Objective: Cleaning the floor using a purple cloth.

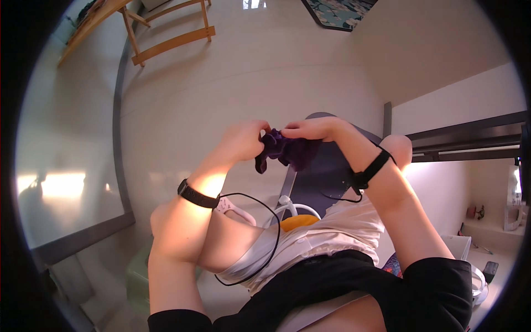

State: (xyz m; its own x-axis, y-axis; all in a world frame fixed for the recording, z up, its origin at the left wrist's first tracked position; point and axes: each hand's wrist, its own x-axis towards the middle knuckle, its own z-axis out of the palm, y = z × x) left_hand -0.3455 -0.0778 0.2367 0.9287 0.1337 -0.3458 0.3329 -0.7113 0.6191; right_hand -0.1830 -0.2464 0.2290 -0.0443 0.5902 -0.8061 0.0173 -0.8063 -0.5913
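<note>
A bunched piece of dark purple, velvety cloth (290, 150) with ruffled folds hangs between my two hands, above the floor in front of my knees. My left hand (247, 138) pinches its left end, with thumb and fingers closed on the folds. Closed over the upper right part is my right hand (312, 129), its thumb pointing left along the top edge; some of its fingers are hidden. The cloth's lower right part drapes down over a dark grey surface (315, 185). Whether it is a single closed loop or a flat piece, I cannot tell.
Black bands circle both wrists, and a thin black cable (278, 235) loops from the left one. A white curved frame (286, 206) and a yellow object (298, 222) lie beside my lap. A wooden folding stand (174, 47) and a floral mat (340, 14) are farther off.
</note>
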